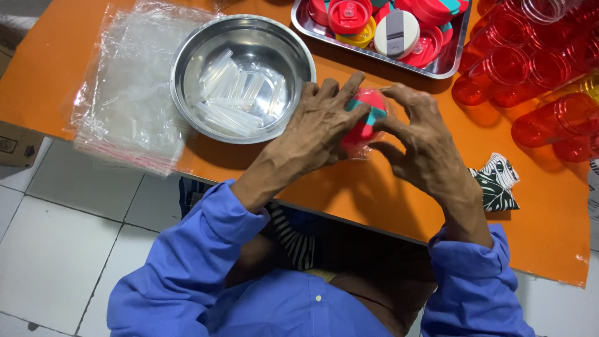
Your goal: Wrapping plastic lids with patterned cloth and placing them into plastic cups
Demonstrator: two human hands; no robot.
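Note:
My left hand and my right hand both grip a red bottle lid with a teal part, held just above the orange table. A thin clear plastic bag seems to wrap the lid, with its edge showing below the lid. My fingers curl round the lid from both sides and hide much of it.
A steel bowl with several clear plastic straws stands left of my hands. A stack of clear bags lies at the table's left end. A steel tray of lids is at the back, red cups at the right, a patterned cloth near my right wrist.

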